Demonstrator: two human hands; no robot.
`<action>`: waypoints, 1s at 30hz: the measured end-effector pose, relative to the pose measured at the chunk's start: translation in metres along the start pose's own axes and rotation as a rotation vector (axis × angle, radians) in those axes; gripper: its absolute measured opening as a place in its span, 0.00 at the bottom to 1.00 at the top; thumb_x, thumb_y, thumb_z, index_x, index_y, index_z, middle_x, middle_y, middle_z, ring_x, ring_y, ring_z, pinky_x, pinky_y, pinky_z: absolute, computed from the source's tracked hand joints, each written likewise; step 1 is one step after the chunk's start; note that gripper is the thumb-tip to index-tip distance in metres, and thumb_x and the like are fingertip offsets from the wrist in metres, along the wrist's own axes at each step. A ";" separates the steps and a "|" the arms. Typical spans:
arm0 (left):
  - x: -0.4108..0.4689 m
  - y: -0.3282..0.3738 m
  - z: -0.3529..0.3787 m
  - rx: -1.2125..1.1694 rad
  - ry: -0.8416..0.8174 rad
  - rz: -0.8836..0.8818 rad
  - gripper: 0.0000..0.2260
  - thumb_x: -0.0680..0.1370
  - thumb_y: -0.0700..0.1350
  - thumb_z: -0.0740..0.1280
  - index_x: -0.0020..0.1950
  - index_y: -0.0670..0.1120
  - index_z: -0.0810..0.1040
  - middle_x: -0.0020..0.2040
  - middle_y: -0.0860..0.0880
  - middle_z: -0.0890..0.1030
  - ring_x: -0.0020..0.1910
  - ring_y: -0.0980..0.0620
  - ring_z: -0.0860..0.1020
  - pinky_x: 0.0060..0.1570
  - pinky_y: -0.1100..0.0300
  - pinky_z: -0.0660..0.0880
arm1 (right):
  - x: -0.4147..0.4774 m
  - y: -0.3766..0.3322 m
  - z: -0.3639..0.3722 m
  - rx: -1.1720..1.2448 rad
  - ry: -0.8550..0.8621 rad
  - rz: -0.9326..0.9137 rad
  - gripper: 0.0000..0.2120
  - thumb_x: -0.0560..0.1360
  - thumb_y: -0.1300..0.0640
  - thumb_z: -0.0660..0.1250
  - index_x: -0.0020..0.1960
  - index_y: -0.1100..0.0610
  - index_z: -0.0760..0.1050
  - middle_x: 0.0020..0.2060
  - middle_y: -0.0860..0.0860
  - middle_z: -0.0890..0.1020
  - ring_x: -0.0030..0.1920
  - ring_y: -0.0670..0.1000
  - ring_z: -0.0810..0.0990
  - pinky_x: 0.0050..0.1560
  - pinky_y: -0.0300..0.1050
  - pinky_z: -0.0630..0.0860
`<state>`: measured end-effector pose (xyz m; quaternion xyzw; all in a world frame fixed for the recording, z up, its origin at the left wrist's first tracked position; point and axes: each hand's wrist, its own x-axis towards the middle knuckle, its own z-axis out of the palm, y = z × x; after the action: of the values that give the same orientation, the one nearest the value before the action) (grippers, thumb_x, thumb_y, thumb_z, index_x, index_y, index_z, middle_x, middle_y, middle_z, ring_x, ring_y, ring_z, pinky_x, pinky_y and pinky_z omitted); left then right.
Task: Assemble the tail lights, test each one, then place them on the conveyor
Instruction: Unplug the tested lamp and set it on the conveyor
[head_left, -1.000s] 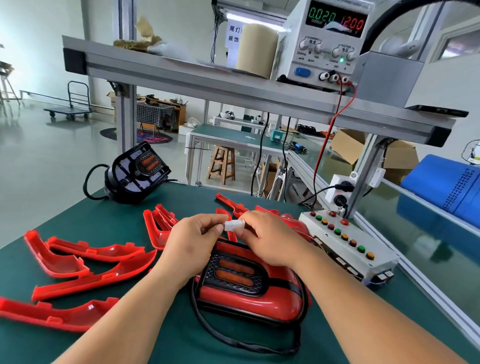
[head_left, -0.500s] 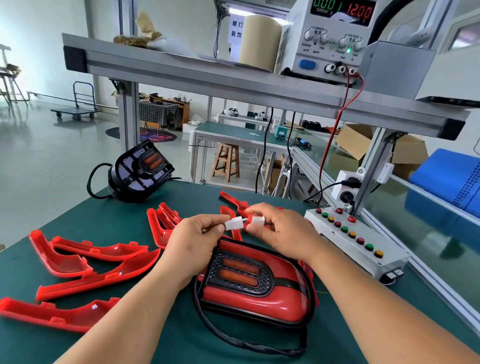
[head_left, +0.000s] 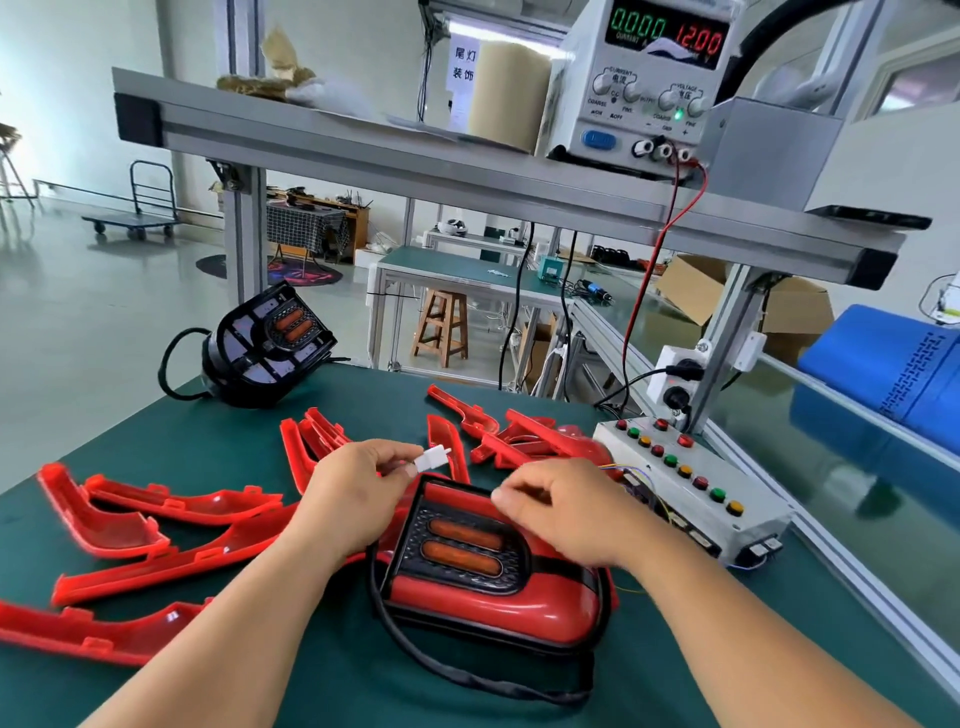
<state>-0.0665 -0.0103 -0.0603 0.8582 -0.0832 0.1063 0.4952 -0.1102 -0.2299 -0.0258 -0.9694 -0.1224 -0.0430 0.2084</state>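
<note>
The assembled tail light (head_left: 483, 566) lies face up on the counter (head_left: 322, 675), right in front of the person, so both hands can work over it. Its black cable (head_left: 415, 649) loops round its near side.

Just above the tail light's far left corner, the left hand (head_left: 358, 493) has its grip clamped on a white connector (head_left: 432, 460), thumb and forefinger pinching it clear of the lamp, open end pointing right. Held this way, it looks ready to be mated or has just been parted.

The right hand (head_left: 566, 512) hovers over the tail light's far right edge with fingers curled. It is blurred, so I cannot tell whether that grip holds anything.

Right of the tail light sits the test box (head_left: 691, 483) with its row of coloured buttons, within easy reach for testing. Above the tail light on the shelf, the power supply (head_left: 660, 78) reads zero current at twelve volts and the lamp strips look unlit, so I judge the lamp is not powered.

Loose red lens trims (head_left: 156, 519) lie to the tail light's left, and another lamp unit (head_left: 270, 348) sits beyond it to the far left. The green belt (head_left: 857, 519), probably the conveyor, runs to the right past the test box. The tail light is not yet on it
</note>
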 end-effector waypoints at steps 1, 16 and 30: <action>0.000 0.000 0.001 -0.031 -0.026 -0.023 0.09 0.78 0.43 0.68 0.56 0.51 0.83 0.40 0.55 0.80 0.36 0.58 0.74 0.38 0.68 0.69 | -0.003 0.000 0.004 0.002 -0.058 0.032 0.16 0.77 0.39 0.62 0.55 0.48 0.79 0.48 0.43 0.82 0.48 0.43 0.78 0.49 0.39 0.73; -0.003 0.009 -0.018 -0.747 -0.346 -0.331 0.09 0.80 0.38 0.64 0.54 0.44 0.82 0.44 0.44 0.85 0.36 0.53 0.81 0.36 0.62 0.79 | -0.004 0.014 0.013 0.465 -0.032 0.119 0.12 0.75 0.41 0.68 0.48 0.48 0.81 0.45 0.45 0.85 0.46 0.40 0.83 0.53 0.39 0.78; -0.020 0.029 0.012 -0.631 0.006 -0.064 0.30 0.69 0.65 0.65 0.70 0.65 0.64 0.57 0.53 0.78 0.56 0.51 0.80 0.56 0.43 0.77 | 0.006 -0.005 0.013 0.703 0.478 0.325 0.16 0.75 0.37 0.64 0.43 0.49 0.81 0.36 0.43 0.85 0.39 0.45 0.83 0.42 0.43 0.78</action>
<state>-0.0921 -0.0341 -0.0470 0.6643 -0.0834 0.0622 0.7402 -0.1048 -0.2191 -0.0345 -0.8092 0.0754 -0.1880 0.5515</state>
